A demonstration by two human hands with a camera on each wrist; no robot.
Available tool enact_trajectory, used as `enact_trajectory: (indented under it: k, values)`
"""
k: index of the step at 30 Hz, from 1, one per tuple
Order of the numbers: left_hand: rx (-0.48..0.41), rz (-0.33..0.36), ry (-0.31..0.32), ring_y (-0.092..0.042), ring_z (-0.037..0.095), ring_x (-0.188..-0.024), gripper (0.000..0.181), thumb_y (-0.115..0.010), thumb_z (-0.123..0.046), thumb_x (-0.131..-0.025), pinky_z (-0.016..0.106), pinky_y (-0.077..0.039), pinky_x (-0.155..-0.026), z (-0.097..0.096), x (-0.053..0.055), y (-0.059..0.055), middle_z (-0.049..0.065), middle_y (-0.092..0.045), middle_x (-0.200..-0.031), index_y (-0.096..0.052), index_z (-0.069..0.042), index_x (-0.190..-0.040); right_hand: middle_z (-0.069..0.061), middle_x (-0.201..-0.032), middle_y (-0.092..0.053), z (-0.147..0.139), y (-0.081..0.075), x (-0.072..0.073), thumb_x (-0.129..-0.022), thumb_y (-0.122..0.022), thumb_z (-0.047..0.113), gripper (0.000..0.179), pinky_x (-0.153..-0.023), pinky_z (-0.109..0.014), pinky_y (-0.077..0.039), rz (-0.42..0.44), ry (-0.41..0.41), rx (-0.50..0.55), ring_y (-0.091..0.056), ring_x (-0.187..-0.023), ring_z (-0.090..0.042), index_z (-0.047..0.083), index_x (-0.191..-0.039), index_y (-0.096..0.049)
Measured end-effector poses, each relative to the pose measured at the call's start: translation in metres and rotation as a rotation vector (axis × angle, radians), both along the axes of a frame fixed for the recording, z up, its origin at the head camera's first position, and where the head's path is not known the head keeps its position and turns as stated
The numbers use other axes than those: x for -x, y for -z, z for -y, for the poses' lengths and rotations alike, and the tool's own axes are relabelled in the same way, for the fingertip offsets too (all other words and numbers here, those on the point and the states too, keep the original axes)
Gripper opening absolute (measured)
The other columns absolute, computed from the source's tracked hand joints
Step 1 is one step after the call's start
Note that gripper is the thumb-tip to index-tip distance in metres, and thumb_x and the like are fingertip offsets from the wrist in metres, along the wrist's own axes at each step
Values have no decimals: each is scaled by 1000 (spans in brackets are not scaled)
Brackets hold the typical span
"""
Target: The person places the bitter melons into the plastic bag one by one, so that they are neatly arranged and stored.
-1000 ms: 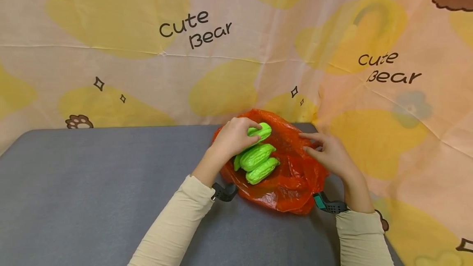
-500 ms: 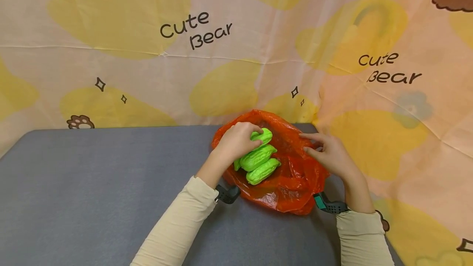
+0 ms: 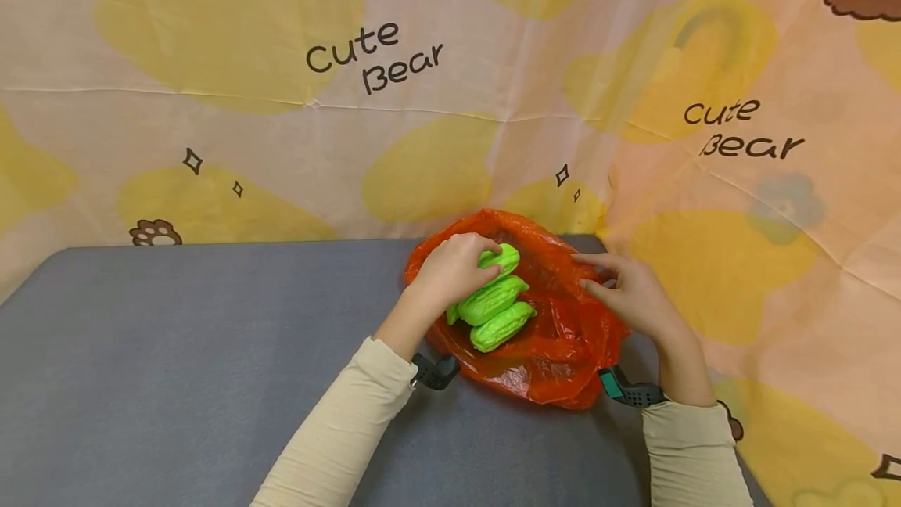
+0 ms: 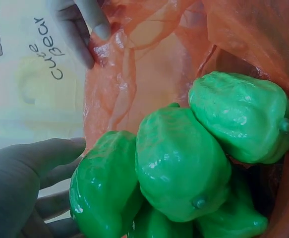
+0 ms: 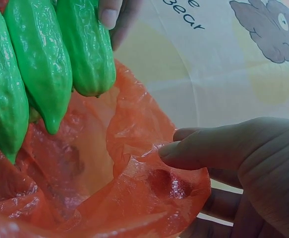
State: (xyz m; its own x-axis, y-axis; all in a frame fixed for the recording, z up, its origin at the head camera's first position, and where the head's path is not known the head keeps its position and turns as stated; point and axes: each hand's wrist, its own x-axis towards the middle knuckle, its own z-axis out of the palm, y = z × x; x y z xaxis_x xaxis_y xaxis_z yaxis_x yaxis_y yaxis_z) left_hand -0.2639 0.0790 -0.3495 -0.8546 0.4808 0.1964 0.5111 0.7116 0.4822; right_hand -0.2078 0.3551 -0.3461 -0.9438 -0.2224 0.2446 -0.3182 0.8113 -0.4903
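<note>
Several bright green bitter melons with bumpy skins lie piled in an open red plastic bag (image 3: 517, 224). My left hand (image 3: 450, 272) grips the farthest bitter melon (image 3: 510, 258), thumb on its near side and fingers over the far side. Closer to me lie a middle bitter melon (image 3: 489, 302) and a near one (image 3: 501, 327); more sit beneath them in the left wrist view, partly hidden. My right hand (image 5: 263, 173) pinches the bag's right edge, thumb on the inner face and fingers behind the film.
The bag stands on a grey table (image 3: 211, 350), near its back right corner. Close behind and to the right hangs a printed cloth (image 3: 422, 155) with bear lettering. Dark straps (image 3: 435, 372) sit on both wrists.
My left hand has come slightly down toward me with the far bitter melon, bringing it against the middle one. Over the last half second little moves. The right hand stays at the bag's edge.
</note>
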Motion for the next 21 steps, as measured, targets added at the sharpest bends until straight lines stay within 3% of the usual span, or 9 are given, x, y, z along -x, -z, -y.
enact_trajectory:
  k: [11,21]
  values:
    - [-11,-12,-13,-65,22,-123,35,-69,-33,-96,42,-55,-98,7,-3,-4,-1,-70,-131,-71,-19,-129,-19,-106,-73,1,-1,-1,-93,-71,7,36,-61,-24,-52,-11,-9,-2,-67,-83,-26,6,-129,-69]
    - [-27,-44,-10,-66,21,-121,33,-69,-31,-97,41,-55,-99,20,-12,-12,-1,-70,-129,-72,-20,-127,-20,-109,-73,1,-2,-3,-93,-71,8,37,-64,-24,-52,-7,-14,1,-66,-87,-27,5,-130,-69]
